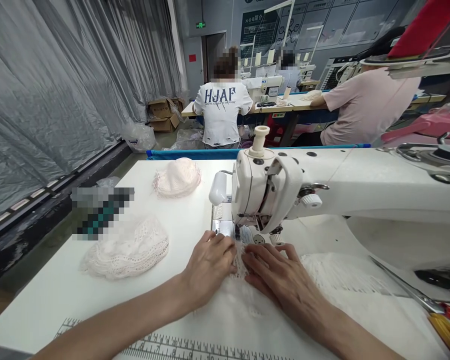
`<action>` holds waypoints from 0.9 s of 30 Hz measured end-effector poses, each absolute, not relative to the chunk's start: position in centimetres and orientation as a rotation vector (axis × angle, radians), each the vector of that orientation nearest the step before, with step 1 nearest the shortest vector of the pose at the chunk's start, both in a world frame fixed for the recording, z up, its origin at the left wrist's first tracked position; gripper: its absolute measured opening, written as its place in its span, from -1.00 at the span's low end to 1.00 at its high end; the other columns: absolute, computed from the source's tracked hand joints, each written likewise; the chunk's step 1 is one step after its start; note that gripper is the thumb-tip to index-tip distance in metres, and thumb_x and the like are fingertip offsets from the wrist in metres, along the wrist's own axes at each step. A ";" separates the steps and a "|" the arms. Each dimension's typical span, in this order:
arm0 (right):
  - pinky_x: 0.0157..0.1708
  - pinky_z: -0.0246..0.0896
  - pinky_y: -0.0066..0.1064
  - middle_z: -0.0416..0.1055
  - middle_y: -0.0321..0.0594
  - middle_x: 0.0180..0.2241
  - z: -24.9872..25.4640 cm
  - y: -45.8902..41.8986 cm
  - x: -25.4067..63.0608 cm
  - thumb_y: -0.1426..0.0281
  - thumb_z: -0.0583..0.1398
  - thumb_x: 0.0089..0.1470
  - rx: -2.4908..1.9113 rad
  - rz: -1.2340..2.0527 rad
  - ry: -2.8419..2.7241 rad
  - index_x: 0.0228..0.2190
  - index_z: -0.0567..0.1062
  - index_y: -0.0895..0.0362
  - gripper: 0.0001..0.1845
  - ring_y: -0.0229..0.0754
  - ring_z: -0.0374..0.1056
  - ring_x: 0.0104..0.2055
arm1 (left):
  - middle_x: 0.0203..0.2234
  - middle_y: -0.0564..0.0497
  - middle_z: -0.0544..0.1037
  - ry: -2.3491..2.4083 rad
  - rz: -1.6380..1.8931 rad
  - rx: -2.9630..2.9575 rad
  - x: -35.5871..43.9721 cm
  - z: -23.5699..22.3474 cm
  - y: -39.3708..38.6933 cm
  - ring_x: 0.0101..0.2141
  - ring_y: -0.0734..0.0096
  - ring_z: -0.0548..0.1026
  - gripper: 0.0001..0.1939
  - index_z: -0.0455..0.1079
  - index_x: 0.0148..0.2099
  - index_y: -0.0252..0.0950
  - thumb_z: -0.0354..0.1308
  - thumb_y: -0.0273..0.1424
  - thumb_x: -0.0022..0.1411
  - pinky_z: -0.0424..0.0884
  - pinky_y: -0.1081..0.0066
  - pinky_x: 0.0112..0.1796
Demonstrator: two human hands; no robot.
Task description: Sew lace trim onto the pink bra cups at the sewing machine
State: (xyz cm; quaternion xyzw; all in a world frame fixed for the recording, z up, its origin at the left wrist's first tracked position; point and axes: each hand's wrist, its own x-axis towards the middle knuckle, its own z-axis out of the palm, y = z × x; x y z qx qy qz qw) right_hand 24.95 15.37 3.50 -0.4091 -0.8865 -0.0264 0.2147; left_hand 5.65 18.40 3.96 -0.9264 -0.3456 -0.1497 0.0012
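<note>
A strip of white lacy knit fabric (240,267) runs toward the needle area of a white sewing machine (345,175). My left hand (212,267) is closed on the fabric's left side, its fingers curled together just in front of the metal plate. On the right side, my right hand (285,277) has its fingers bent and pressed together on the same fabric, beside the presser foot. Both sets of fingertips are partly hidden, and the hands are a narrow gap apart. More white fringed cloth (333,275) spreads under and beyond my right forearm.
Two pale knitted pieces, one near (131,250) and one farther back (178,177), lie on the white table (56,295). Scissors (408,285) with red and yellow handles lie at right. A printed ruler (165,347) crosses the front. Co-workers sit beyond the blue-edged table end.
</note>
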 end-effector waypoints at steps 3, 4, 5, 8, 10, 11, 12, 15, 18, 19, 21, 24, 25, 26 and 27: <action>-0.21 0.00 -0.21 0.45 -0.11 -0.15 3.1 16.3 25.2 0.35 -0.02 0.28 -1.157 -0.130 -2.447 -0.17 0.40 0.14 -0.77 -0.14 0.36 -0.26 | -0.23 0.00 0.46 -1.079 -0.508 -2.890 5.5 3.9 19.6 -0.24 0.37 0.44 -0.95 0.31 -0.22 -0.34 0.07 -0.52 0.23 0.24 0.25 -0.19; -0.20 0.01 -0.19 0.45 -0.08 -0.13 3.0 16.6 25.3 0.34 -0.04 0.29 -1.164 -0.139 -2.444 -0.14 0.38 0.15 -0.74 -0.13 0.36 -0.27 | -0.22 -0.01 0.46 -1.073 -0.522 -2.887 5.5 3.8 20.0 -0.23 0.37 0.44 -0.93 0.30 -0.21 -0.34 0.07 -0.52 0.23 0.23 0.25 -0.18; -0.19 0.01 -0.17 0.45 -0.06 -0.12 2.9 16.9 25.4 0.33 -0.05 0.30 -1.172 -0.143 -2.443 -0.11 0.37 0.17 -0.72 -0.13 0.37 -0.28 | -0.21 -0.01 0.46 -1.069 -0.533 -2.885 5.4 3.8 20.3 -0.22 0.36 0.44 -0.92 0.30 -0.19 -0.33 0.07 -0.51 0.23 0.23 0.25 -0.18; -0.17 -0.01 -0.11 0.45 -0.01 -0.11 2.6 17.4 25.6 0.30 -0.09 0.31 -1.186 -0.153 -2.450 -0.06 0.35 0.20 -0.66 -0.09 0.37 -0.25 | -0.19 -0.01 0.46 -1.090 -0.538 -2.881 5.4 3.6 21.0 -0.22 0.35 0.44 -0.89 0.28 -0.16 -0.32 0.07 -0.50 0.24 0.22 0.25 -0.16; -0.16 -0.01 -0.08 0.46 0.00 -0.10 2.5 17.6 25.7 0.28 -0.11 0.32 -1.187 -0.166 -2.460 -0.05 0.35 0.21 -0.63 -0.07 0.37 -0.25 | -0.18 0.00 0.45 -1.115 -0.519 -2.878 5.4 3.6 21.2 -0.21 0.35 0.44 -0.87 0.27 -0.14 -0.32 0.07 -0.48 0.24 0.22 0.26 -0.15; -0.16 -0.02 -0.07 0.46 0.01 -0.10 2.5 17.6 25.7 0.27 -0.12 0.32 -1.182 -0.168 -2.462 -0.05 0.35 0.21 -0.61 -0.06 0.37 -0.24 | -0.18 0.01 0.45 -1.119 -0.508 -2.879 5.4 3.6 21.2 -0.21 0.34 0.44 -0.87 0.27 -0.14 -0.31 0.07 -0.48 0.24 0.22 0.26 -0.15; -0.15 -0.02 -0.06 0.45 0.01 -0.09 2.4 17.6 25.7 0.27 -0.14 0.32 -1.174 -0.165 -2.461 -0.05 0.34 0.21 -0.60 -0.06 0.37 -0.24 | -0.17 0.02 0.45 -1.120 -0.497 -2.881 5.4 3.6 21.3 -0.21 0.34 0.44 -0.87 0.27 -0.14 -0.31 0.07 -0.48 0.24 0.22 0.26 -0.14; -0.12 -0.05 -0.04 0.43 -0.01 -0.06 2.7 17.2 25.8 0.26 -0.17 0.33 -1.141 -0.119 -2.447 -0.03 0.34 0.17 -0.58 -0.05 0.36 -0.19 | -0.18 0.03 0.46 -1.114 -0.477 -2.880 5.4 3.8 21.2 -0.22 0.35 0.45 -0.88 0.28 -0.14 -0.29 0.04 -0.50 0.25 0.20 0.26 -0.13; -0.08 -0.08 -0.03 0.38 -0.01 0.00 3.6 16.5 25.9 0.20 -0.13 0.30 -1.052 -0.058 -2.459 -0.10 0.39 0.14 -0.59 0.00 0.31 -0.07 | -0.15 0.00 0.46 -1.096 -0.474 -2.888 5.2 4.1 20.6 -0.19 0.36 0.44 -0.84 0.28 -0.11 -0.28 -0.02 -0.53 0.28 0.15 0.23 -0.10; -0.07 -0.08 -0.04 0.38 -0.01 0.00 3.9 16.1 26.0 0.17 -0.10 0.28 -1.003 -0.019 -2.478 -0.14 0.41 0.15 -0.58 0.00 0.30 -0.05 | -0.13 -0.01 0.46 -1.061 -0.481 -2.902 5.1 4.3 20.2 -0.15 0.36 0.42 -0.84 0.29 -0.10 -0.28 -0.04 -0.54 0.29 0.13 0.21 -0.08; -0.04 -0.08 -0.07 0.40 -0.02 -0.05 4.6 15.6 26.0 0.09 -0.04 0.22 -0.890 0.095 -2.539 -0.21 0.43 0.16 -0.56 -0.03 0.29 -0.05 | -0.13 -0.01 0.47 -0.946 -0.514 -2.964 4.8 4.6 19.0 -0.11 0.38 0.40 -0.85 0.32 -0.15 -0.28 -0.06 -0.50 0.32 0.10 0.20 -0.04; -0.05 -0.03 -0.11 0.42 -0.07 -0.17 4.9 15.0 25.9 0.04 -0.01 0.18 -0.785 0.234 -2.594 -0.25 0.41 0.19 -0.53 -0.10 0.32 -0.14 | -0.30 0.03 0.50 -0.834 -0.535 -3.066 4.4 5.2 16.8 -0.21 0.43 0.43 -0.78 0.36 -0.26 -0.30 0.00 -0.27 0.31 0.12 0.24 -0.02; -0.06 -0.02 -0.12 0.43 -0.10 -0.22 4.9 14.9 25.7 0.09 0.00 0.20 -0.782 0.243 -2.592 -0.28 0.41 0.18 -0.58 -0.12 0.32 -0.18 | -0.35 0.04 0.50 -0.833 -0.524 -3.079 4.3 5.3 16.2 -0.25 0.42 0.44 -0.70 0.36 -0.28 -0.30 0.03 -0.15 0.26 0.14 0.24 -0.03; -0.08 0.00 -0.15 0.43 -0.14 -0.26 4.8 14.8 25.6 0.17 0.00 0.24 -0.787 0.237 -2.581 -0.32 0.41 0.18 -0.65 -0.15 0.32 -0.22 | -0.36 0.03 0.49 -0.842 -0.506 -3.077 4.1 5.3 15.7 -0.28 0.39 0.44 -0.61 0.36 -0.28 -0.31 0.05 -0.05 0.20 0.16 0.23 -0.05; -0.10 0.02 -0.17 0.43 -0.17 -0.32 4.7 14.7 25.4 0.28 -0.01 0.27 -0.791 0.221 -2.562 -0.35 0.40 0.17 -0.70 -0.18 0.32 -0.26 | -0.36 0.00 0.49 -0.852 -0.490 -3.061 4.0 5.3 15.2 -0.28 0.35 0.44 -0.54 0.36 -0.26 -0.32 0.06 0.02 0.14 0.17 0.20 -0.06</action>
